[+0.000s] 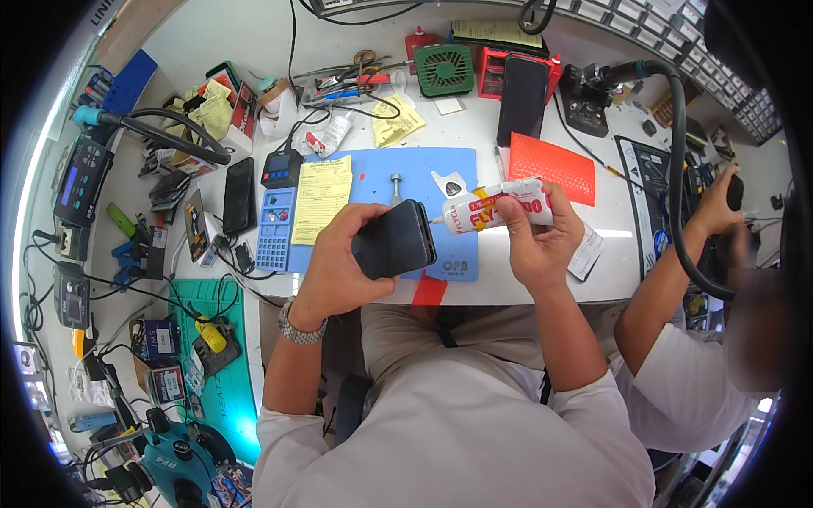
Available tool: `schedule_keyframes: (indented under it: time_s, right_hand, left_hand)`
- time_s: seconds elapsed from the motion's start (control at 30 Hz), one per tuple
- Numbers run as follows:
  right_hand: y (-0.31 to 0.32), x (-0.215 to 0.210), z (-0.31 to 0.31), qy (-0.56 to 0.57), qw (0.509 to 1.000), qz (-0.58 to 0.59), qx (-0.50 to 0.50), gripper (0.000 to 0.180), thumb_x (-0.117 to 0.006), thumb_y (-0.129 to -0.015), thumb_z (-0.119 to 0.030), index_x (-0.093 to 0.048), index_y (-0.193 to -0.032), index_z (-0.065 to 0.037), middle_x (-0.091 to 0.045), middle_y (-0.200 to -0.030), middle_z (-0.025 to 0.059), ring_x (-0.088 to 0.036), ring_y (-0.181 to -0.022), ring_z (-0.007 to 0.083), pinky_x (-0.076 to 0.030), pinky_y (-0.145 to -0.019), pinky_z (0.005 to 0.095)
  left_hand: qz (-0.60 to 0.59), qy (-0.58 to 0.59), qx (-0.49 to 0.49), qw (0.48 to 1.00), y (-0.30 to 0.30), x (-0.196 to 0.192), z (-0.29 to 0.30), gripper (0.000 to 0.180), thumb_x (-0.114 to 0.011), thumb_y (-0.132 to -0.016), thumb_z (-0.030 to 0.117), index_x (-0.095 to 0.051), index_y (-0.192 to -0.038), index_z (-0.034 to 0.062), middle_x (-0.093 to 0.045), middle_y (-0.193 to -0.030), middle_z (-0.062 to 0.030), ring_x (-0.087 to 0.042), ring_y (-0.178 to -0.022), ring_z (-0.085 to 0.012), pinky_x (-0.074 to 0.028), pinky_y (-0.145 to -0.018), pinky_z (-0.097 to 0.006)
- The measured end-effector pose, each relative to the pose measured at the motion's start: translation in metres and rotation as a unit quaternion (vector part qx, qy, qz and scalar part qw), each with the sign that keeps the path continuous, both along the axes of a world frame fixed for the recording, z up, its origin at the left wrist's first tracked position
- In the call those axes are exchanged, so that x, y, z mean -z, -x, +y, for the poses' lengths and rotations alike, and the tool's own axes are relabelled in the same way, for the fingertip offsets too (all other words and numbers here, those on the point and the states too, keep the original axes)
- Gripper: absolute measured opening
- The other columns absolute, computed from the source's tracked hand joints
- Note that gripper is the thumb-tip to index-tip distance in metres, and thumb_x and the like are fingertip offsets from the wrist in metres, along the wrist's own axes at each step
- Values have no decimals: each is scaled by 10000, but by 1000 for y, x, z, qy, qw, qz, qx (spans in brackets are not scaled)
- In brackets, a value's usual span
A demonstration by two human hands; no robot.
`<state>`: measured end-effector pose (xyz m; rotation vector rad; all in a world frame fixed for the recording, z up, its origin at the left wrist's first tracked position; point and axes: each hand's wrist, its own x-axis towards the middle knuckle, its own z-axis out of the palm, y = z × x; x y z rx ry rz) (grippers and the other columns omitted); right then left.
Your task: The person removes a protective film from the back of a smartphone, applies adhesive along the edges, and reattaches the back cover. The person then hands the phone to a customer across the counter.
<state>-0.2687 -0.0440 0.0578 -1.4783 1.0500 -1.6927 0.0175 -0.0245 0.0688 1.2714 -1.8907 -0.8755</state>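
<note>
My left hand (329,264) is closed round a dark smartphone (391,242), tilted with its edge turned to the right, above a blue work mat (457,173). My right hand (542,245) grips a white glue tube (518,201) with red and yellow print. The tube lies nearly level, its thin nozzle at or very close to the phone's right edge; whether they touch I cannot tell. Just behind the phone a small metal bolt-like tool (395,188) stands on the mat. A yellow paper form (322,196) lies left of my hands.
Another black phone (240,196) lies at the left, and one (522,100) leans at the back. A green fan (444,69) and red bubble envelope (552,168) sit beyond the mat. At right, a co-worker's arm (677,262) reaches in beside a black hose (677,152).
</note>
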Motion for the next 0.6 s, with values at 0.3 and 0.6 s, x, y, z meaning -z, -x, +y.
schedule_keyframes:
  time_s: [0.3, 0.6]
  right_hand:
    - [-2, 0, -9, 11, 1000, -5, 5, 266, -864, -979, -147, -684, -1073, 25, -786, -929, 92, -736, -852, 91, -590, -724, 241]
    - [2, -1, -7, 9, 999, 37, -6, 246, -872, -960, -109, -678, -1050, 13, -782, -897, 85, -737, -824, 92, -582, -716, 243]
  left_hand:
    - [-36, 32, 2, 999, 8, -11, 1, 733, -865, -592, 72, -666, -1293, -12, -694, -1205, -134, -688, -1161, -268, -525, -1082, -378]
    - [-92, 84, -2, 992, 8, -12, 11, 754, -807, -582, -22, -663, -1321, 17, -668, -1272, -156, -679, -1185, -357, -542, -1069, -405]
